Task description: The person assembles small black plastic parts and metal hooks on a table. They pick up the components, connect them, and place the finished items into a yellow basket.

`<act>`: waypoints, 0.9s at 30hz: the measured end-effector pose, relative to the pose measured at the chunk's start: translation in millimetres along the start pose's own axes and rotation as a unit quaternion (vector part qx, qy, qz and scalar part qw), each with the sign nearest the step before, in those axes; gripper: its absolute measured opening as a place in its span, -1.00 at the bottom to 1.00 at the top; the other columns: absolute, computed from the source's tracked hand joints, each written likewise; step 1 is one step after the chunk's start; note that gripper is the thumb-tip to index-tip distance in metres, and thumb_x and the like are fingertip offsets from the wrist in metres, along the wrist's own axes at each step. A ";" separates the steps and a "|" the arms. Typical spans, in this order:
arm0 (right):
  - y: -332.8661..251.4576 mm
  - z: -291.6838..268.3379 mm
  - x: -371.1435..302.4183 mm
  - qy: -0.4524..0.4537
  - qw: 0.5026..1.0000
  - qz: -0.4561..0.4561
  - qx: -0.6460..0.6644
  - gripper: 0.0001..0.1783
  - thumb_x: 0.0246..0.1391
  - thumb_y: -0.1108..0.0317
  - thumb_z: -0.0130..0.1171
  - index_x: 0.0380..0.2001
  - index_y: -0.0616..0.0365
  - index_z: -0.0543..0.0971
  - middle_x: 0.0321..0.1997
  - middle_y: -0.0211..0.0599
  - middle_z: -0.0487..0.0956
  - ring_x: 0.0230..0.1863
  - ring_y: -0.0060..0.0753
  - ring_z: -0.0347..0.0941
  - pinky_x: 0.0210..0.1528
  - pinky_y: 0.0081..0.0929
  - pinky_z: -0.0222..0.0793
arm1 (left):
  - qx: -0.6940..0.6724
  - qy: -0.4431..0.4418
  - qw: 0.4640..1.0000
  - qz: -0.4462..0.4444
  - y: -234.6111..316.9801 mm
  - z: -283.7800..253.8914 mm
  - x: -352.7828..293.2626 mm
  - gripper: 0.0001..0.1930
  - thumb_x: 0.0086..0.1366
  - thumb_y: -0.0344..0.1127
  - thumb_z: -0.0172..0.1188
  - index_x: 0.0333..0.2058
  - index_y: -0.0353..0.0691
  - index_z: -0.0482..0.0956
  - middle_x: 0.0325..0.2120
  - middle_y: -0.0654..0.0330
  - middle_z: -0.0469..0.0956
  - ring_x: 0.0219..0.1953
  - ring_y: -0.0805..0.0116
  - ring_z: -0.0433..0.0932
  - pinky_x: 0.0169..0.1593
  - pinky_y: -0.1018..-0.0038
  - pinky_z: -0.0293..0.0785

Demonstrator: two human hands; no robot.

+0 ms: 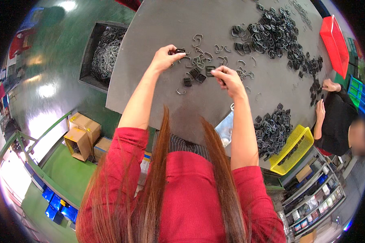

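My left hand [165, 59] is closed on a small black buckle [179, 51] above the grey table [150, 24]. Lower and to the right, my right hand [231, 81] pinches another black buckle [210, 70], which looks like a rectangular frame with slots. Loose bent metal wire hooks [199, 60] are scattered on the table between and around my hands. Just left of the right hand's buckle lie several black pieces [197, 75] in a small cluster. My fingers partly cover the buckle in my left hand.
A large heap of black buckles [271, 32] covers the far right, another pile [273, 129] the near right, by a yellow basket [292, 149]. A red basket [334, 46] stands beyond. A co-worker [334, 117] reaches in at right. A dark crate [89, 52] of wire pieces stands left.
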State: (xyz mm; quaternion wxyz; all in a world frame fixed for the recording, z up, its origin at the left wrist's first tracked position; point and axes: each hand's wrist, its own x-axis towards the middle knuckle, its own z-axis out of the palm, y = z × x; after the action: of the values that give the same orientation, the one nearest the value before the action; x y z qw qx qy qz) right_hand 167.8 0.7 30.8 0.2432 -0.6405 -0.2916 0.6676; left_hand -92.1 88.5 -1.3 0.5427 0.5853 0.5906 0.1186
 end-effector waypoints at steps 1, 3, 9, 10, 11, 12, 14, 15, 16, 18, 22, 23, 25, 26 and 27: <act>1.2 -5.9 -11.9 -0.075 0.990 0.013 0.123 -0.67 -0.06 0.18 0.20 -0.29 0.19 0.53 -0.51 -0.41 0.52 -0.55 -0.60 0.36 -0.60 -0.65 0.17 | -0.132 -0.079 0.988 -0.012 -3.6 -9.8 -9.4 -0.58 0.08 -0.05 0.26 -0.20 -0.19 0.43 -0.39 0.18 0.53 -0.35 0.36 0.53 -0.42 0.50 0.42; 8.0 -7.7 -33.2 -0.121 0.958 -0.030 0.259 -0.68 0.04 0.17 0.13 -0.19 0.12 0.47 -0.52 -0.50 0.46 -0.58 -0.68 0.26 -0.68 -0.77 -0.05 | -0.336 -0.169 0.927 -0.013 2.5 -19.9 -29.2 -0.62 0.13 -0.07 0.22 -0.18 -0.17 0.43 -0.34 0.20 0.53 -0.32 0.39 0.53 -0.47 0.58 0.42; 22.5 23.9 -13.4 0.035 0.999 0.005 0.023 -0.55 -0.02 0.01 0.19 -0.16 0.06 0.46 -0.47 -0.47 0.55 -0.51 -0.55 0.39 -0.56 -0.57 0.23 | -0.463 -0.102 0.880 -0.030 2.7 -2.9 -61.7 -0.79 0.20 -0.13 0.15 -0.43 -0.13 0.52 -0.45 0.31 0.54 -0.40 0.55 0.52 -0.52 0.62 0.43; 30.4 32.6 -5.5 0.107 0.985 -0.046 -0.129 -0.55 -0.07 0.01 0.22 -0.17 0.04 0.46 -0.43 -0.38 0.57 -0.45 -0.41 0.45 -0.45 -0.44 0.30 | -0.395 -0.099 0.912 -0.053 0.4 6.8 -58.0 -0.80 0.20 -0.18 0.15 -0.51 -0.13 0.51 -0.47 0.32 0.54 -0.48 0.58 0.50 -0.57 0.66 0.34; 22.4 50.2 -5.5 0.171 0.940 -0.097 -0.281 -0.54 -0.12 0.01 0.26 -0.19 0.01 0.46 -0.40 -0.29 0.59 -0.38 -0.27 0.51 -0.34 -0.32 0.36 | -0.358 -0.092 0.928 -0.054 -0.2 16.2 -63.5 -0.86 0.21 -0.23 0.14 -0.42 -0.15 0.51 -0.46 0.31 0.53 -0.51 0.59 0.46 -0.60 0.70 0.26; 12.9 62.3 -9.9 0.176 0.933 -0.028 -0.313 -0.57 -0.16 0.09 0.29 -0.23 0.00 0.45 -0.33 -0.15 0.59 -0.27 -0.04 0.52 -0.23 -0.19 0.36 | -0.368 -0.091 0.924 -0.055 0.9 24.1 -69.8 -0.87 0.21 -0.25 0.13 -0.36 -0.17 0.51 -0.47 0.30 0.53 -0.52 0.59 0.46 -0.59 0.70 0.26; 22.2 72.8 -2.7 0.204 0.883 -0.045 -0.420 -0.60 -0.18 0.15 0.31 -0.26 0.01 0.46 -0.34 -0.21 0.59 -0.27 -0.05 0.51 -0.24 -0.19 0.36 | -0.383 -0.092 0.918 -0.053 4.3 36.0 -80.8 -0.79 0.22 -0.26 0.12 -0.20 -0.19 0.48 -0.46 0.29 0.53 -0.52 0.59 0.45 -0.60 0.70 0.27; 25.5 72.6 -1.7 0.205 0.877 -0.057 -0.431 -0.62 -0.19 0.18 0.32 -0.28 0.02 0.47 -0.34 -0.22 0.59 -0.27 -0.05 0.51 -0.24 -0.19 0.36 | -0.385 -0.096 0.917 -0.044 -2.3 40.5 -80.1 -0.78 0.23 -0.27 0.11 -0.18 -0.20 0.47 -0.47 0.30 0.52 -0.50 0.60 0.45 -0.56 0.68 0.29; 30.9 72.3 -0.4 0.201 0.883 -0.071 -0.418 -0.64 -0.21 0.20 0.32 -0.31 0.03 0.48 -0.35 -0.22 0.59 -0.27 -0.05 0.51 -0.23 -0.20 0.36 | -0.304 -0.052 0.950 -0.036 -4.3 43.1 -82.9 -0.77 0.22 -0.27 0.12 -0.17 -0.20 0.46 -0.48 0.30 0.52 -0.49 0.60 0.45 -0.53 0.65 0.32; 41.2 63.6 -1.1 0.194 0.894 -0.099 -0.393 -0.68 -0.23 0.24 0.33 -0.36 0.07 0.49 -0.36 -0.23 0.59 -0.26 -0.06 0.51 -0.23 -0.21 0.36 | -0.042 0.066 0.997 0.028 -5.7 50.2 -90.3 -0.74 0.18 -0.26 0.14 -0.15 -0.18 0.44 -0.54 0.24 0.50 -0.49 0.48 0.47 -0.40 0.51 0.39; 21.5 58.0 -7.6 0.090 0.914 -0.107 -0.381 -0.70 -0.22 0.35 0.30 -0.34 0.07 0.49 -0.30 -0.20 0.57 -0.24 -0.09 0.50 -0.24 -0.22 0.35 | 0.191 0.110 0.973 0.063 -15.0 72.7 -93.4 -0.53 0.04 -0.12 0.26 -0.10 -0.13 0.32 -0.32 0.10 0.51 -0.26 0.13 0.52 -0.22 0.29 0.43; 15.7 60.5 -4.8 0.090 0.902 -0.130 -0.402 -0.68 -0.22 0.36 0.28 -0.30 0.04 0.47 -0.27 -0.20 0.57 -0.23 -0.09 0.50 -0.23 -0.21 0.36 | 0.224 0.122 0.964 0.074 -15.1 77.3 -94.3 -0.55 0.04 -0.14 0.26 -0.13 -0.12 0.31 -0.29 0.13 0.50 -0.24 0.14 0.50 -0.22 0.29 0.42; 2.9 65.1 2.1 0.092 0.876 -0.174 -0.441 -0.63 -0.20 0.40 0.25 -0.22 -0.01 0.45 -0.22 -0.19 0.56 -0.22 -0.07 0.49 -0.23 -0.20 0.36 | 0.211 0.110 0.969 0.067 -15.8 77.9 -93.0 -0.62 0.04 -0.17 0.25 -0.21 -0.15 0.35 -0.28 0.12 0.49 -0.24 0.11 0.48 -0.22 0.29 0.41; 1.9 65.2 7.0 0.078 0.850 -0.207 -0.478 -0.57 -0.18 0.43 0.23 -0.16 -0.06 0.40 -0.23 -0.18 0.54 -0.21 -0.08 0.49 -0.23 -0.19 0.38 | 0.202 0.100 0.971 0.075 -17.9 76.1 -91.5 -0.65 0.05 -0.18 0.25 -0.23 -0.16 0.37 -0.31 0.15 0.49 -0.28 0.16 0.48 -0.26 0.32 0.41; 2.3 65.4 13.0 0.076 0.833 -0.211 -0.506 -0.57 -0.19 0.42 0.24 -0.17 -0.05 0.40 -0.24 -0.20 0.53 -0.22 -0.08 0.50 -0.23 -0.19 0.38 | 0.193 0.089 0.974 0.083 -21.2 73.9 -90.0 -0.68 0.07 -0.19 0.25 -0.25 -0.17 0.39 -0.35 0.17 0.50 -0.32 0.21 0.49 -0.30 0.36 0.41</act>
State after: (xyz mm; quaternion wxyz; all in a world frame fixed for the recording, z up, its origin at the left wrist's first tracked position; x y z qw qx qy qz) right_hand 102.0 3.0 20.5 0.0418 -0.6460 -0.6970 0.3085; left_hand -71.2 -27.9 -0.9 0.3529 0.7134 0.5974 0.0983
